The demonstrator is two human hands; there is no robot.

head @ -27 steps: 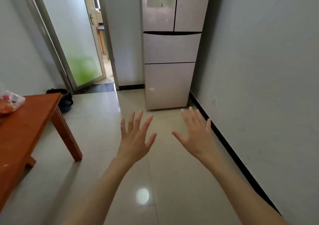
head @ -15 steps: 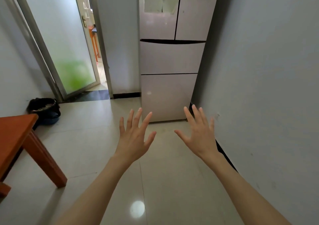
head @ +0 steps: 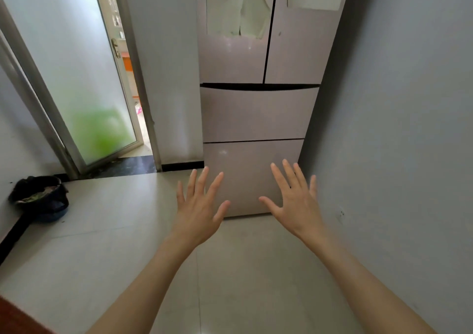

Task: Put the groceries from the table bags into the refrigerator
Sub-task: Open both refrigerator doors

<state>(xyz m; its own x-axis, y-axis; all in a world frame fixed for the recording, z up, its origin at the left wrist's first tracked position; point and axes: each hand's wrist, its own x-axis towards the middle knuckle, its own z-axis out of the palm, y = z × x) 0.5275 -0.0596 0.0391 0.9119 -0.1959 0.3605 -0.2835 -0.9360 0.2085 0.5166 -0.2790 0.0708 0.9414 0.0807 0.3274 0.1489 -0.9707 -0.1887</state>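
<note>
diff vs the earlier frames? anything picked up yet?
Nothing picked up. The view has moved closer to the refrigerator, which now fills more of the frame. The table with its bag has slid out at the left, leaving only a corner. Left hand and right hand stay open and empty, fingers spread; the refrigerator doors and drawers stay closed.

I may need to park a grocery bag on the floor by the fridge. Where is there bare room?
The pale tiled floor lies bare between the pinkish multi-door refrigerator and the open left hand and right hand. It is crowded only by the left wall, where a dark bin stands.
</note>
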